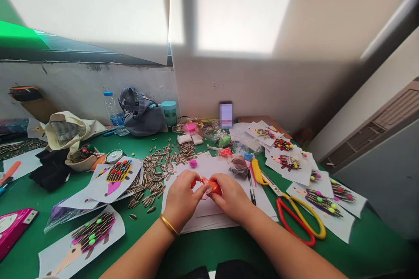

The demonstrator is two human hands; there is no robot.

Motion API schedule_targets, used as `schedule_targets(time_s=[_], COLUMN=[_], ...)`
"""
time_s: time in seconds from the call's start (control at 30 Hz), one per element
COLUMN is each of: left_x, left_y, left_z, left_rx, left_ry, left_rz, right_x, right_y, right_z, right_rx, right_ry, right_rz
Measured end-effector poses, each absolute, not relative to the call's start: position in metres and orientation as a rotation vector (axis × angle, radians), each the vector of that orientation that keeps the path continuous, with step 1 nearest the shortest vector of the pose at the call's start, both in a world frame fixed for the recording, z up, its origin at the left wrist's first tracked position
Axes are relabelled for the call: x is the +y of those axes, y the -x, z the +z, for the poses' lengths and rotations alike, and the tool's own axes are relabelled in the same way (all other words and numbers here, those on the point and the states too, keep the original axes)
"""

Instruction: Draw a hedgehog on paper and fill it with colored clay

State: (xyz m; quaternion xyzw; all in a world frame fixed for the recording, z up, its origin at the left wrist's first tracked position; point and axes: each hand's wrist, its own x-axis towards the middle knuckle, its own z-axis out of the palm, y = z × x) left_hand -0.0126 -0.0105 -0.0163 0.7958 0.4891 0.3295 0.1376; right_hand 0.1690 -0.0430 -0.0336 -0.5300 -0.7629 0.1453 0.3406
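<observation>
Over a stack of white paper (229, 223), both hands meet on a small orange-red clay packet (214, 187) in a clear wrapper. My left hand (185, 192), with a gold bangle at the wrist, pinches the wrapper's left end. Fingers of my right hand (231, 194) are closed round the orange-red part. A small magenta ball (193, 164) lies on the paper just beyond my left hand. Brown clay in a clear bag (238, 166) and black pens (252, 189) lie to the right of my right hand.
Sunflower seeds (152, 178) are spread left of the paper. Large scissors (297, 213) and a yellow cutter (258, 172) lie right. Hedgehog pictures (118, 176) are on both sides. A phone (226, 114) stands against the wall, with a blue-grey bag (142, 115) farther left.
</observation>
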Motion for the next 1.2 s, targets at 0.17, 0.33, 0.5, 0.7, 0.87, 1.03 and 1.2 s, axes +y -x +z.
schedule_targets(time_s=[0.17, 0.33, 0.5, 0.7, 0.87, 1.03, 1.2], left_x=[-0.0077, -0.0058, -0.0066, -0.0054, -0.0067, -0.0042, -0.0033], left_y=[0.0143, 0.0154, 0.0137, 0.0151, 0.0157, 0.0156, 0.0152], left_z=[-0.016, -0.0163, -0.0171, -0.0185, -0.0185, -0.0223, -0.0218], left_rx=[1.423, 1.354, 1.337, 1.361, 1.394, 1.326, 1.383], left_ry=[-2.281, -2.263, -2.269, -2.307, -2.429, -2.345, -2.282], left_rz=[0.921, 0.819, 0.763, 0.819, 0.957, 0.907, 0.926], right_x=[-0.0428, -0.0424, -0.0425, -0.0416, -0.0427, -0.0446, -0.0432], right_y=[-0.1696, -0.1693, -0.1708, -0.1732, -0.1714, -0.1673, -0.1665], right_z=[-0.0349, -0.0346, -0.0312, -0.0331, -0.0333, -0.0298, -0.0303], right_rx=[-1.983, -1.986, -2.004, -1.998, -1.984, -2.01, -1.928], right_ry=[1.349, 1.288, 1.28, 1.285, 1.318, 1.257, 1.369], right_rz=[0.373, 0.384, 0.385, 0.404, 0.399, 0.425, 0.395])
